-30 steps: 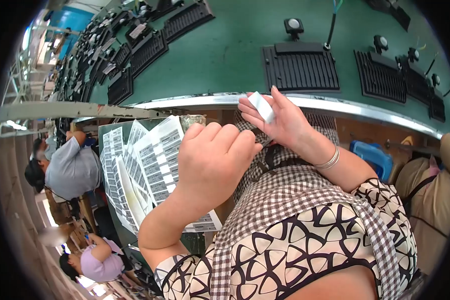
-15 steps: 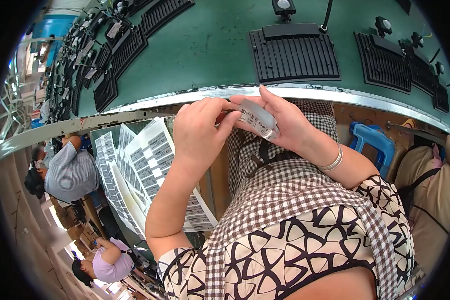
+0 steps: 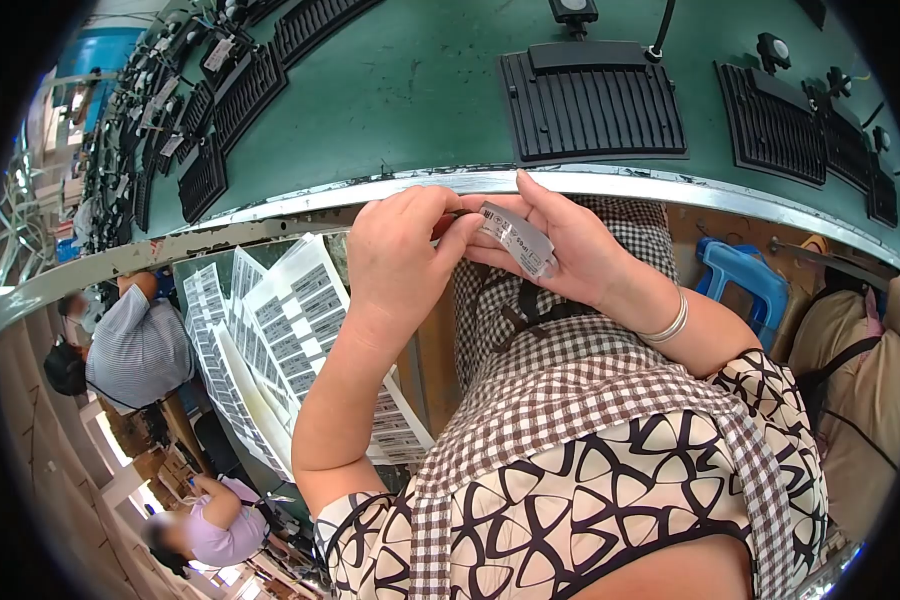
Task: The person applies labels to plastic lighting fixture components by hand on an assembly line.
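A small curved silver label (image 3: 515, 240) with printed text, "IP65" readable on it, spans the gap between my two hands. My left hand (image 3: 402, 250) is closed, thumb and forefinger pinching at the label's upper left end. In my right hand (image 3: 582, 245) the label lies along the palm and fingers, with the thumb raised away from it. The fingertips of my right hand are partly hidden behind the label and my left hand. Beyond my hands, on the green bench, sits a black finned floodlight housing (image 3: 598, 105) with a small sensor head (image 3: 574, 10).
Sheets of printed labels (image 3: 300, 305) lie left of my lap. More finned housings stand on the bench at left (image 3: 250, 95) and right (image 3: 778, 125). The bench's metal edge (image 3: 420, 187) runs just beyond my hands. A blue stool (image 3: 745, 285) is at right. Co-workers sit at left (image 3: 140, 345).
The label has tilted slightly, its lower part bending more downward in my hands. Both hands stay almost in place. The view has shifted a little.
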`<act>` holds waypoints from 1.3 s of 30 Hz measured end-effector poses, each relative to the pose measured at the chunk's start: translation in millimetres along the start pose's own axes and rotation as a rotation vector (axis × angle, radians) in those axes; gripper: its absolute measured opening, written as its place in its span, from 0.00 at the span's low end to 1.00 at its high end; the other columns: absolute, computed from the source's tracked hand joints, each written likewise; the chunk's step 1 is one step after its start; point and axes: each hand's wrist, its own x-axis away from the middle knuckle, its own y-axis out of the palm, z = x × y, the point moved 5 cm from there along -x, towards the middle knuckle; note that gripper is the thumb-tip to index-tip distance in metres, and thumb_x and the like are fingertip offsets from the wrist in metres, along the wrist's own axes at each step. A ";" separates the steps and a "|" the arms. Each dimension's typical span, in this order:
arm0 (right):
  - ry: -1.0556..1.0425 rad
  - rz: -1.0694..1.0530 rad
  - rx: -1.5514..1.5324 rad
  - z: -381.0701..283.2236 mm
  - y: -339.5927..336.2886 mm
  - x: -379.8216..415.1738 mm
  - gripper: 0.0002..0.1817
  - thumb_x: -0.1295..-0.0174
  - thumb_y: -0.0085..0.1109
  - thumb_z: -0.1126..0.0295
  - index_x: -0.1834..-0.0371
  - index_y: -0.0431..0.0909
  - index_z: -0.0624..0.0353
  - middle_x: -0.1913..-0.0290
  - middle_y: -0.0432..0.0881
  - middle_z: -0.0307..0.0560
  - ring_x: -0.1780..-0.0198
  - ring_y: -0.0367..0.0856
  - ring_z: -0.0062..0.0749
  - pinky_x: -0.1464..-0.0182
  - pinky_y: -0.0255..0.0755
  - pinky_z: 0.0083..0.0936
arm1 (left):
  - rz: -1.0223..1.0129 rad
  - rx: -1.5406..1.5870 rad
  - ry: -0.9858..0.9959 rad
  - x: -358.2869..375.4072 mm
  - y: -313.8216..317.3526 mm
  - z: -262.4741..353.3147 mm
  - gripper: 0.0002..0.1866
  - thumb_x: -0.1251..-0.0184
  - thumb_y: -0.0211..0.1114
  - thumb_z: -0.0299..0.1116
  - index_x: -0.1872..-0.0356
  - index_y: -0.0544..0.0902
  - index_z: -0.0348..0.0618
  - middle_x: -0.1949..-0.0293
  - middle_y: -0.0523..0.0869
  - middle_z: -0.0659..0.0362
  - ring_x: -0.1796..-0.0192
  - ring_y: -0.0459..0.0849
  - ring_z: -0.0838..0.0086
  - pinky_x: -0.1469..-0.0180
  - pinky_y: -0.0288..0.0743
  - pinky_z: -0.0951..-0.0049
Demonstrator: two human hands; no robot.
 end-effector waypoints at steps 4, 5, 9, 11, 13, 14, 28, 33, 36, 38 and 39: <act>0.005 -0.006 -0.008 0.6 1.0 0.3 0.35 0.20 0.25 0.49 0.32 0.66 0.73 0.37 0.74 0.58 0.35 0.75 0.40 0.30 0.70 0.36 | 0.000 -0.002 0.003 -0.1 2.0 -1.7 0.09 0.46 0.73 0.33 0.71 0.80 0.44 0.76 0.83 0.61 0.73 0.82 0.66 0.68 0.72 0.67; 0.005 -0.012 -0.007 0.6 0.9 0.2 0.35 0.20 0.25 0.49 0.32 0.66 0.73 0.37 0.74 0.58 0.35 0.75 0.40 0.30 0.70 0.36 | -0.005 -0.007 -0.001 -0.2 2.5 -1.9 0.09 0.46 0.73 0.34 0.71 0.80 0.44 0.76 0.83 0.61 0.73 0.82 0.66 0.67 0.72 0.67; 0.002 -0.007 0.007 0.2 2.8 1.7 0.35 0.20 0.26 0.49 0.32 0.65 0.72 0.37 0.74 0.58 0.35 0.75 0.42 0.31 0.70 0.37 | -0.022 -0.039 0.002 -1.0 3.5 -1.5 0.10 0.45 0.73 0.35 0.71 0.80 0.44 0.76 0.83 0.61 0.72 0.82 0.66 0.67 0.71 0.67; 0.000 -0.019 -0.002 1.7 0.2 1.2 0.35 0.20 0.26 0.48 0.32 0.65 0.73 0.37 0.75 0.59 0.36 0.75 0.42 0.31 0.70 0.37 | -0.027 -0.054 0.006 -1.2 3.9 -0.8 0.10 0.45 0.73 0.35 0.71 0.80 0.44 0.76 0.83 0.61 0.72 0.82 0.66 0.67 0.71 0.66; 0.010 0.007 -0.005 1.6 1.7 2.6 0.35 0.20 0.26 0.48 0.32 0.65 0.73 0.38 0.75 0.59 0.36 0.76 0.42 0.31 0.70 0.37 | -0.029 -0.062 0.003 -1.1 4.3 0.4 0.10 0.45 0.72 0.35 0.72 0.80 0.44 0.76 0.82 0.61 0.72 0.82 0.66 0.66 0.71 0.66; 0.015 0.019 -0.006 1.4 2.2 2.9 0.36 0.20 0.26 0.48 0.32 0.65 0.73 0.38 0.75 0.59 0.37 0.76 0.42 0.31 0.70 0.37 | -0.025 -0.061 -0.008 -1.1 4.4 0.9 0.09 0.44 0.72 0.35 0.71 0.80 0.45 0.76 0.82 0.61 0.72 0.82 0.66 0.66 0.71 0.66; -1.124 0.506 1.423 -120.9 -15.6 62.8 0.14 0.31 0.56 0.70 0.45 0.81 0.62 0.49 0.84 0.50 0.50 0.83 0.36 0.44 0.76 0.30 | 0.131 0.450 -0.424 -6.0 -6.3 -45.0 0.07 0.35 0.68 0.29 0.66 0.84 0.34 0.73 0.80 0.61 0.72 0.73 0.78 0.67 0.68 0.76; -0.984 0.638 2.375 -122.7 -16.3 32.4 0.28 0.41 0.66 0.53 0.40 0.79 0.53 0.29 0.68 0.55 0.26 0.60 0.51 0.26 0.49 0.54 | 0.177 0.483 -0.445 -13.5 -6.2 -53.9 0.07 0.34 0.67 0.29 0.66 0.83 0.33 0.73 0.79 0.62 0.72 0.72 0.79 0.67 0.67 0.77; -0.961 0.502 2.311 -115.5 -4.9 15.6 0.29 0.44 0.67 0.52 0.40 0.79 0.52 0.30 0.69 0.54 0.25 0.60 0.50 0.27 0.48 0.60 | 0.246 0.485 -0.383 -19.0 -9.1 -62.9 0.07 0.32 0.67 0.29 0.64 0.84 0.34 0.73 0.79 0.66 0.74 0.72 0.86 0.71 0.66 0.83; -0.936 0.435 2.299 -102.7 3.9 1.5 0.29 0.44 0.68 0.53 0.40 0.78 0.52 0.30 0.69 0.54 0.25 0.60 0.49 0.27 0.47 0.62 | 0.286 0.532 -0.372 -26.2 -14.6 -66.0 0.07 0.31 0.66 0.30 0.63 0.84 0.34 0.74 0.79 0.66 0.74 0.73 0.86 0.71 0.67 0.83; -0.907 0.383 2.287 -97.1 6.3 -6.0 0.30 0.44 0.68 0.53 0.39 0.77 0.52 0.28 0.67 0.54 0.24 0.58 0.47 0.27 0.46 0.63 | 0.306 0.557 -0.377 -29.4 -16.6 -68.2 0.07 0.31 0.66 0.30 0.63 0.84 0.35 0.74 0.79 0.66 0.74 0.73 0.85 0.71 0.67 0.83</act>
